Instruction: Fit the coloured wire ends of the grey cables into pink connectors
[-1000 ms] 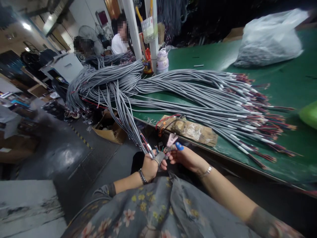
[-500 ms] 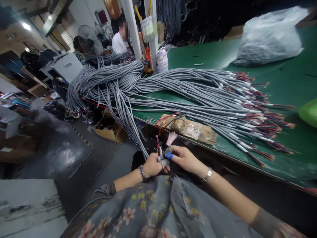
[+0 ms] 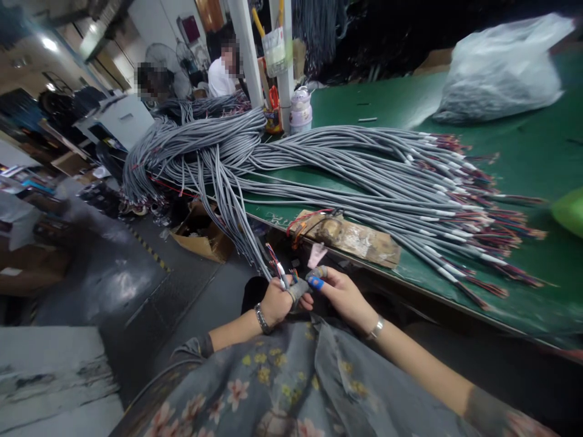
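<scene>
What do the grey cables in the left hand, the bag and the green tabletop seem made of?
Grey cables: probably satin plastic jackets; coloured wires emerge at their ends. Bag: likely thin plastic film, translucent and crinkled. Green tabletop: sheen reflects light; perhaps rubber or vinyl.

A bulging translucent plastic bag (image 3: 505,73) is sitting toward the back of the green table (image 3: 401,103), and a bright green object (image 3: 569,211) is showing at the right edge. A lilac container (image 3: 300,112) is standing just beside a pale post (image 3: 285,94), while a person in white (image 3: 220,79) is appearing farther back. An open cardboard box (image 3: 207,246) is resting on the floor (image 3: 118,285).
</scene>
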Demonstrator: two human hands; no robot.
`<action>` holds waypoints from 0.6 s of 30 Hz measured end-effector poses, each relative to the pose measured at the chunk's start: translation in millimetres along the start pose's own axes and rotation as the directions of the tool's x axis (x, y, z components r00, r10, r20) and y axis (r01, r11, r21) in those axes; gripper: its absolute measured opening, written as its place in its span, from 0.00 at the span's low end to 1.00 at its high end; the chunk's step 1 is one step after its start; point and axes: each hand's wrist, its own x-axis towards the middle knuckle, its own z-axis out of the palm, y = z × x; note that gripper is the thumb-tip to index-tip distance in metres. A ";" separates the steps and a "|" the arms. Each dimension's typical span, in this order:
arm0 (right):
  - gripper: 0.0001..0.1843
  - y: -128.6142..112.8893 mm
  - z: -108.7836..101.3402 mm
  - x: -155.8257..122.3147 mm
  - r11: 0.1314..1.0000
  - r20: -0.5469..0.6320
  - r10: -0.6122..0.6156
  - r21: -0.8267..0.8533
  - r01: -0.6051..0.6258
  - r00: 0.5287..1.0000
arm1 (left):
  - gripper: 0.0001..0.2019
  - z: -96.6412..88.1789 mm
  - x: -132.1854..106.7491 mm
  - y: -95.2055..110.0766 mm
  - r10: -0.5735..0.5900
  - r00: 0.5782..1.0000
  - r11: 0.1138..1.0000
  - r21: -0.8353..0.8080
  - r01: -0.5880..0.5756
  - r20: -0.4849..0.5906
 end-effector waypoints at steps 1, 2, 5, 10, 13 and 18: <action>0.22 -1.3 2.2 0.1 1.000 0.035 0.017 0.020 -0.017 0.999 | 0.28 -1.1 -0.3 -0.8 -0.005 1.000 1.000 0.016 0.005 0.031; 0.22 -2.7 4.4 0.0 0.998 0.078 0.040 0.044 -0.044 0.996 | 0.28 -2.3 -0.7 -1.7 -0.011 0.998 0.999 0.034 0.009 0.060; 0.20 -5.7 9.7 -0.2 0.987 0.188 0.101 0.104 -0.122 0.977 | 0.29 -4.7 -1.8 -4.3 -0.016 0.995 0.998 0.059 0.011 0.098; 0.21 -2.4 8.4 2.8 0.989 0.102 0.092 0.105 -0.102 0.991 | 0.28 -3.9 -1.7 -5.2 0.015 1.000 0.999 -0.033 -0.015 0.026; 0.21 2.9 4.6 4.4 0.993 0.024 0.073 0.090 -0.075 0.997 | 0.28 -3.0 -0.1 -5.5 0.001 1.000 0.998 -0.057 -0.001 0.002; 0.21 5.4 5.6 3.6 0.980 0.076 0.098 0.168 -0.109 0.992 | 0.28 -3.5 1.4 -6.4 -0.009 1.000 0.997 -0.083 0.008 -0.003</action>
